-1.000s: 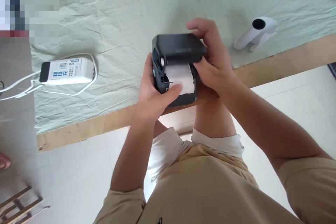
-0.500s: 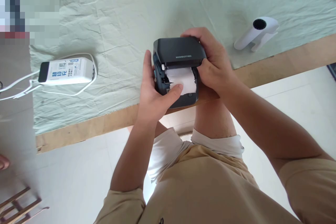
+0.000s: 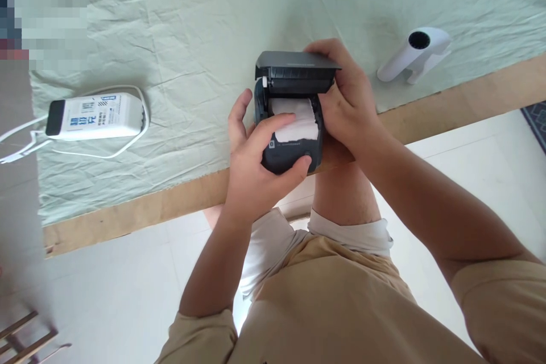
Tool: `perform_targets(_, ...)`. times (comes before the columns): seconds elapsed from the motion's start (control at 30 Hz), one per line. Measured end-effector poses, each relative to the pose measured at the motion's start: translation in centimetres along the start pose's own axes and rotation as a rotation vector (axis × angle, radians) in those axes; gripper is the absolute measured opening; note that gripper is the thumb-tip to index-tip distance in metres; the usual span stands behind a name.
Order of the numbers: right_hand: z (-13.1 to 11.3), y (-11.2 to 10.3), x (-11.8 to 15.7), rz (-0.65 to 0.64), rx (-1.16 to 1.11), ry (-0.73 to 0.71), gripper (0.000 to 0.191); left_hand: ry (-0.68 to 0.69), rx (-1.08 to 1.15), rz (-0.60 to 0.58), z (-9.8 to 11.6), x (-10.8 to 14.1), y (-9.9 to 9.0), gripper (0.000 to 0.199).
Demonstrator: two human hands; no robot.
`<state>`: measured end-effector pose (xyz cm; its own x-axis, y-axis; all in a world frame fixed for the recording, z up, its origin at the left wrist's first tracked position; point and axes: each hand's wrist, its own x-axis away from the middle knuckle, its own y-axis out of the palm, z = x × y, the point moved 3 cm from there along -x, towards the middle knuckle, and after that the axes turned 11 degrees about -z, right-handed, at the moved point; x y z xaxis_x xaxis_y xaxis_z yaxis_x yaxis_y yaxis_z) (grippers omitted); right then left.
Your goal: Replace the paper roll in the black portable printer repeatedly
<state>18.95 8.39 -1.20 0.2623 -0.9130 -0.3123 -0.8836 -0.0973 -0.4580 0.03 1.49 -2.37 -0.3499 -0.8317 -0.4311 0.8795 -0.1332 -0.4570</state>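
Note:
A dark grey label printer [image 3: 294,157] rests at the front edge of the table with its lid [image 3: 294,61] raised. A white paper strip [image 3: 298,131] with a ragged edge lies over the opening onto the printer's front. My left hand [image 3: 253,165] grips the printer from the left; one finger presses on the paper, and the thumb lies across the lower front. At the right, my right hand [image 3: 347,91] is wrapped round the printer's side and raised lid, its fingertips hidden behind the lid.
A white power strip [image 3: 102,116] with its looped cable lies on the green cloth [image 3: 191,68] at left. A white cylindrical device with a dark round end [image 3: 401,60] lies at right. The wooden table edge [image 3: 136,207] runs before my legs. Wooden bars [image 3: 32,341] show at lower left.
The printer's lid has tilted further up and back, baring more of the inside. My left thumb has moved off the paper to the lower front, and a finger now lies on the paper.

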Motion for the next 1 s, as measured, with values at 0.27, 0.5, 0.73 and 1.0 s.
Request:
perform_targets(0.27, -0.29, -0.11, 0.23, 0.004, 0.014, 0.032, 0.022, -0.033, 0.056, 0.046, -0.46, -0.49, -0.35, 0.013)
perform_targets(0.5, 0.01, -0.09, 0.25, 0.035, -0.002, -0.028, 0.023, 0.012, 0.113, 0.077, -0.20, -0.51, -0.56, 0.014)
perform_targets(0.73, -0.20, 0.18, 0.17, -0.022, -0.096, -0.032, 0.029, -0.021, 0.112, 0.024, -0.64, 0.03, -0.38, 0.016)
perform_targets(1.0, -0.95, -0.54, 0.44, -0.197, -0.122, -0.158, 0.050, -0.065, 0.149, 0.025, -0.43, -0.02, -0.59, 0.015)
